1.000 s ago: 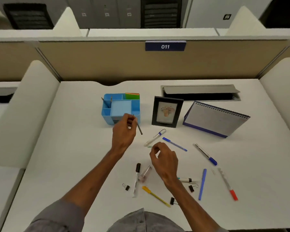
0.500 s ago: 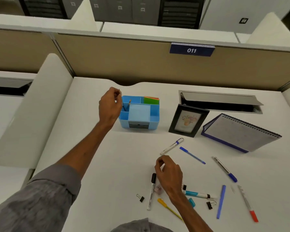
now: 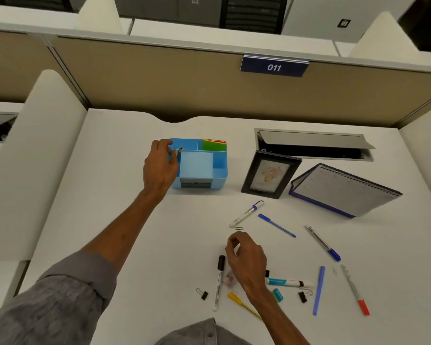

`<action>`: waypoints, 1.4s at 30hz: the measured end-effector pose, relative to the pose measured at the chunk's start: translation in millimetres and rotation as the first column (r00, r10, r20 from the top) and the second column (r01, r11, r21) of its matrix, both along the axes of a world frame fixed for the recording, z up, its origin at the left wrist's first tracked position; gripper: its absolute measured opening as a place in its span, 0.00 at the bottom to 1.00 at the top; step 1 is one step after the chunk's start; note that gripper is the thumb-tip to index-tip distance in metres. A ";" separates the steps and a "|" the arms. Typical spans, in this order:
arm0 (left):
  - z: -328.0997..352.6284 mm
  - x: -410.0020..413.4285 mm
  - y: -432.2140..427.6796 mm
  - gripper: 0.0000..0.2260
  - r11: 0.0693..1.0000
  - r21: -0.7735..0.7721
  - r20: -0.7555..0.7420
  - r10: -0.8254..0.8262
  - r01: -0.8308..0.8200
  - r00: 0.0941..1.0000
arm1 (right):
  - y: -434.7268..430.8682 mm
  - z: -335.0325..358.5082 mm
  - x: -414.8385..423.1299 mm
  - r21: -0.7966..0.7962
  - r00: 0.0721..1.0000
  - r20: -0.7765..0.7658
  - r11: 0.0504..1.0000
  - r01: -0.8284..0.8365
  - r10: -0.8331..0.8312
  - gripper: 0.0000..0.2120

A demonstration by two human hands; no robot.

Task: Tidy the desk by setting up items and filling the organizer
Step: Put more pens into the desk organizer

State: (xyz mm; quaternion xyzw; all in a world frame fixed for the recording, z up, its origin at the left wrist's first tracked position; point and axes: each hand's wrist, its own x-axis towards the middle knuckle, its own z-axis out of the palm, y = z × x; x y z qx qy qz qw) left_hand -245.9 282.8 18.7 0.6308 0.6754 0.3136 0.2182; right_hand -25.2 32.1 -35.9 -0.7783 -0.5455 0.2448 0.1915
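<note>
Head view. The blue organizer [image 3: 220, 174] stands upright on the tabletop [image 3: 120, 220], left of centre and toward the far side. Two pencils [image 3: 180, 151] stand tip-up in its far-left slot, and sticky notes [image 3: 214, 144] fill the far-right one.

The left hand [image 3: 159, 168] is against the organizer's left wall with its fingers curled at the pencil slot. I cannot tell whether the fingertips pinch a pencil. The right hand [image 3: 248, 260] hovers low over the near scatter, thumb and forefinger almost meeting. I cannot tell whether anything small sits between them.

Step, as I read it: seating a pencil in the slot. Filling is far from done, since markers, pens and clips lie loose. The next move calls for a pick from the scatter. A green paper clip [image 3: 239, 228] lies just beyond the right hand, and a black-capped marker [image 3: 219, 282] just left of it.

Room: there is wide bare tabletop left of the left arm. A photo frame [image 3: 270, 174] and a calendar [image 3: 343, 190] stand right of the organizer, so approach from the near or left side. The yellow pen [image 3: 241, 305] lies close to the near edge.
</note>
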 end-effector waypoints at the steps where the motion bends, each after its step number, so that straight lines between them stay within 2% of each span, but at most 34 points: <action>1: 1.8 3.6 -4.3 0.13 1.000 0.012 0.017 0.005 -0.005 1.000 | -1.3 0.6 1.2 0.007 1.000 0.002 1.000 -0.002 0.002 0.07; 5: 7.1 27.0 -35.5 0.13 0.998 0.067 0.069 -0.024 0.019 0.997 | -6.3 3.4 6.2 0.047 1.000 0.010 0.999 -0.018 0.017 0.08; 11: 0.2 105.0 -115.6 0.10 0.990 0.059 0.138 -0.136 0.129 0.981 | -28.6 6.6 32.1 0.073 0.999 0.047 0.997 0.018 -0.022 0.06; 16: -15.0 177.7 -170.2 0.11 0.950 -0.058 0.166 -0.294 0.307 0.941 | -56.6 6.4 76.5 0.094 0.987 0.081 0.987 0.131 -0.138 0.04; 20: -21.0 217.1 -199.9 0.10 0.898 -0.060 0.145 -0.424 0.435 0.894 | -76.2 7.6 112.0 0.069 0.965 0.076 0.967 0.247 -0.252 0.04; 28: -39.3 291.4 -257.9 0.09 0.788 -0.104 0.062 -0.604 0.607 0.795 | -128.5 9.0 187.3 0.053 0.857 0.042 0.858 0.511 -0.513 0.08; 36: -54.8 330.9 -280.5 0.13 0.651 -0.239 -0.084 -0.753 0.721 0.652 | -141.4 -5.5 209.5 -0.122 0.891 0.201 0.892 0.435 -0.407 0.18; 39: -55.9 340.9 -282.3 0.13 0.628 -0.264 -0.110 -0.773 0.732 0.624 | -144.5 -8.5 216.2 -0.148 0.903 0.214 0.901 0.408 -0.373 0.14; 42: -53.5 348.3 -285.2 0.12 0.648 -0.267 -0.083 -0.753 0.714 0.653 | -146.6 -9.4 223.1 -0.133 0.912 0.179 0.909 0.395 -0.370 0.09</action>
